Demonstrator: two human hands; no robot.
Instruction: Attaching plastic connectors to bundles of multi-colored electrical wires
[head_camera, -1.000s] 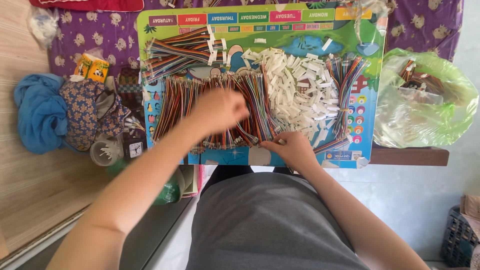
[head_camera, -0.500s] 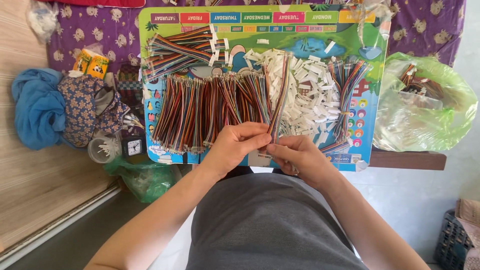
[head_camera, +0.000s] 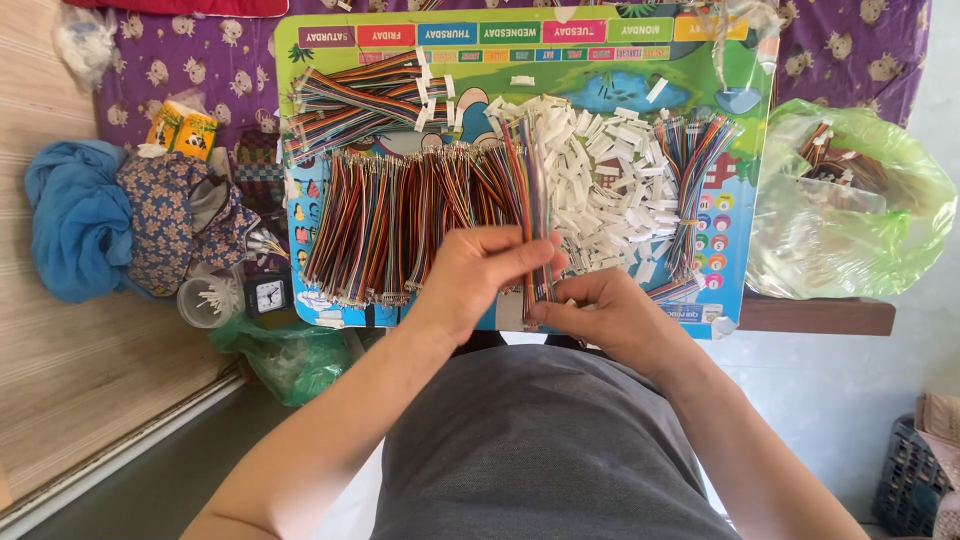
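both hands meet at the near edge of the colourful board (head_camera: 745, 90). the left hand (head_camera: 480, 275) pinches a strip of multicoloured ribbon wires (head_camera: 532, 190) that stands up across the board, fingers pressed on it from the side. the right hand (head_camera: 605, 315) pinches the strip's lower end, just beside the left. rows of wire bundles (head_camera: 385, 225) lie left, a heap of white connectors (head_camera: 600, 190) right, a green plastic bag (head_camera: 850, 220) beyond the board's right edge.

glossy printed board (head_camera: 745, 100); plastic-coated wires (head_camera: 400, 215); crinkly green plastic bag (head_camera: 850, 220); cloth bundle (head_camera: 80, 215).
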